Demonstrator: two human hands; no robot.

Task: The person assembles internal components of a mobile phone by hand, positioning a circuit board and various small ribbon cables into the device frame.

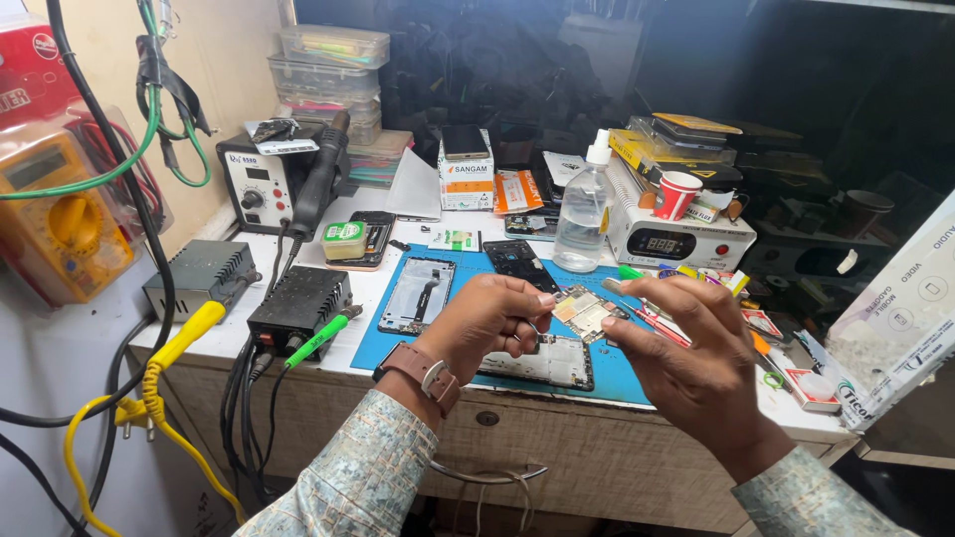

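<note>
My left hand [489,316], with a brown-strapped watch on the wrist, is closed over the blue work mat [373,345] and pinches thin metal tweezers [533,328]. The circuit board [580,311] lies just beyond their tips. My right hand [689,348] hovers beside it with fingers bent and pinched together; whether something small sits between them I cannot tell. Under both hands lies an opened phone frame [549,364]. A second phone body [418,294] and a black back part [517,264] lie farther back on the mat.
A clear spray bottle [581,213], a white heating unit [676,239] with a red-and-white cup [676,195], a soldering station [261,185], two black power boxes [298,303], a yellow multimeter [60,224], stacked plastic boxes [331,70] and cables crowd the bench. Small tools lie at right.
</note>
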